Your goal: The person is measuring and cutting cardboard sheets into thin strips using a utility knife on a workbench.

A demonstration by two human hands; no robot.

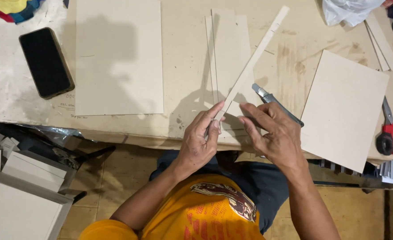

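We've got the long thin beige cardboard strip [252, 62] pinched at its near end in our left hand [199, 142]; looks light and bendy, so grip low; right hand [272, 133] is loosely curled beside it, holding nothing.

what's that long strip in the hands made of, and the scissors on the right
Long strip: looks like greyboard or thick card, matte beige, the same tone as the sheets around it. Scissors: glossy red and black handles, probably plastic; grey blades, seemingly metal.

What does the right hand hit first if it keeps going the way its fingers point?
Right hand points up-left, fingertips near the long cardboard strip the left hand pinches. It would likely meet that strip first; depth between them is unclear.
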